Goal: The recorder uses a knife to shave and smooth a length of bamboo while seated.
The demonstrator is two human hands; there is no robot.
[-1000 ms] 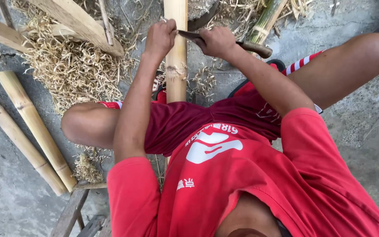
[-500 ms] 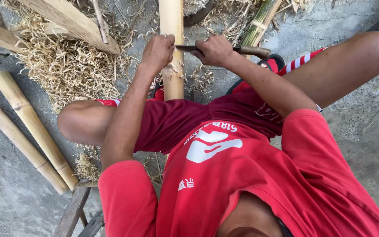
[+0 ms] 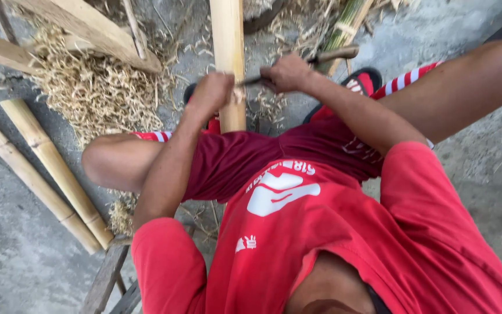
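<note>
I see the bamboo pole (image 3: 228, 58) upright at top centre between my knees, shavings (image 3: 97, 93) crowding its left, bare concrete floor (image 3: 483, 163) right, my left hand (image 3: 211, 94) clenched round it, right hand (image 3: 286, 72) fisted on the knife (image 3: 326, 56).

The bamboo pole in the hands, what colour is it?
The bamboo pole is pale yellowish tan, seen best in the head view.

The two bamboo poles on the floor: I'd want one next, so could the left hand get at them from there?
Probably yes: the bamboo poles lie uncovered beside the left knee, though the left hand would first have to release the blade.
</note>
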